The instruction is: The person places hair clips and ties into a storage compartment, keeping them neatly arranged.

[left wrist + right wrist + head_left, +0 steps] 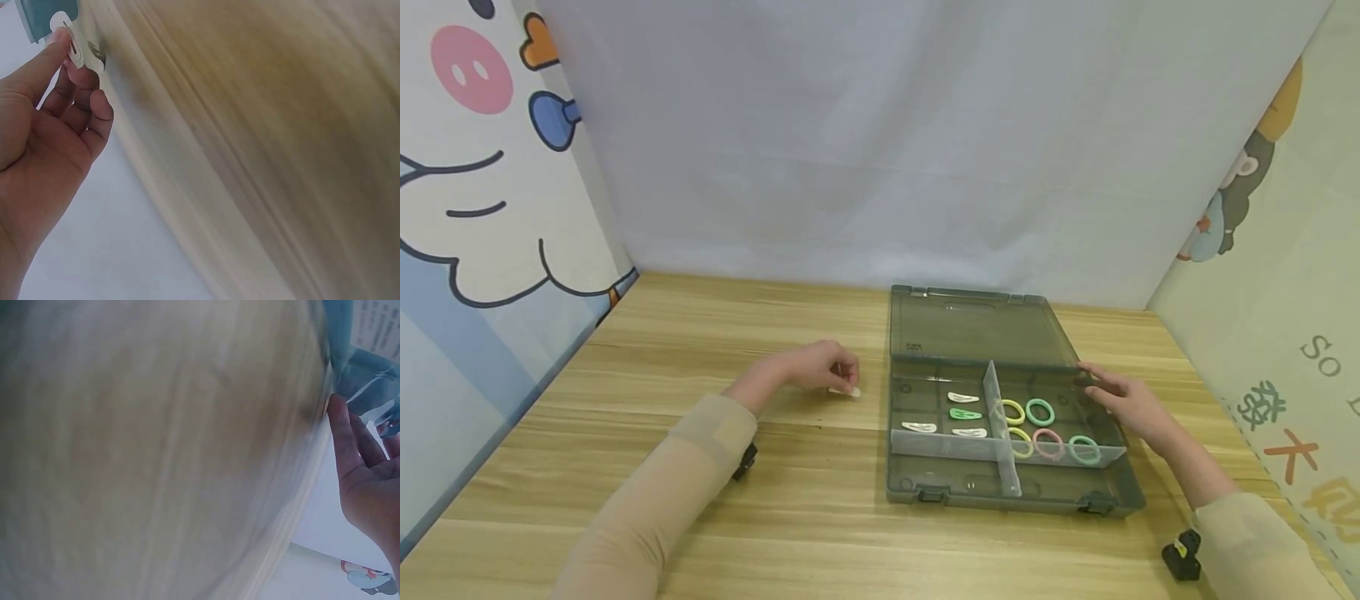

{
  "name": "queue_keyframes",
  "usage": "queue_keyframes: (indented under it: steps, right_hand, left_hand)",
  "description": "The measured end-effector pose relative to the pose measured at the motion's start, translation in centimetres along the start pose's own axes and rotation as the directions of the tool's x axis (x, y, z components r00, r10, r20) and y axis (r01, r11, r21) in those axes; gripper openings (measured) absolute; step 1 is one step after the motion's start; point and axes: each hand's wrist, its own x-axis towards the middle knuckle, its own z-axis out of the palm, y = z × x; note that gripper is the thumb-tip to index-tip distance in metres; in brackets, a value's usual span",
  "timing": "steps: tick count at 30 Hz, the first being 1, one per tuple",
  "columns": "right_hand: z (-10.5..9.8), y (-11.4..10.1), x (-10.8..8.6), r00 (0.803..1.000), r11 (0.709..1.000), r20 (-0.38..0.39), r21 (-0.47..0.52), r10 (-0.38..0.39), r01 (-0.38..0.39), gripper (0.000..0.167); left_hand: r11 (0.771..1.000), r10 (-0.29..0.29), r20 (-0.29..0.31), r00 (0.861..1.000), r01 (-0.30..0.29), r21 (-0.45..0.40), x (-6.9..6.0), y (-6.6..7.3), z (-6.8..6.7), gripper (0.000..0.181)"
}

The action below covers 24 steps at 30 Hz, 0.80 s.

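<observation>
Between thumb and fingers, my left hand (820, 367) pinches a white snap hair clip (67, 39) just above the table, left of the box. My right hand (1131, 406) rests its fingers on the right edge of a dark see-through divided box (1000, 502), whose lid (970, 325) lies open toward the back. In the box's left compartment lie several hair clips, mostly white, with a green clip (965, 413) among them. The compartment to its right holds several hair ties: yellow, green and a pink hair tie (1048, 443).
The box stands on a wooden table (775, 517), with clear dividers (992, 392) inside it. A white cloth (865, 150) hangs behind the table. Printed cartoon panels stand at the left and right sides.
</observation>
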Motion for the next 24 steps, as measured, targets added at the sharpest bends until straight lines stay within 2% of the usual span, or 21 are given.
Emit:
queue_keyframes:
  steps: [6,9,15,19,24]
  right_hand:
    - [0.0,-0.1,0.0,1.0,1.0,0.001,-0.002,0.0,0.0,0.055]
    - [0.0,-0.1,0.0,1.0,1.0,0.003,0.002,-0.005,0.005,0.055]
    - [-0.1,-0.1,0.0,1.0,1.0,0.006,0.003,0.007,-0.007,0.055]
    - [-0.1,-0.1,0.0,1.0,1.0,0.006,0.007,0.002,-0.002,0.055]
    - [0.0,-0.1,0.1,1.0,1.0,0.009,0.008,-0.002,0.002,0.055]
  left_hand:
    - [1.0,-0.012,-0.011,1.0,0.011,-0.027,-0.2,0.7,-0.4,0.007]
    - [0.999,0.001,-0.017,1.0,-0.002,-0.034,-0.3,1.2,-0.6,0.006]
    - [0.998,0.065,-0.044,0.997,-0.065,-0.005,-0.4,1.9,-1.0,0.001]
    - [0.994,0.106,-0.059,0.993,-0.105,0.017,-0.4,2.5,-1.4,0.005]
    - [0.991,0.136,-0.069,0.988,-0.135,0.022,-0.3,3.1,-1.7,0.004]
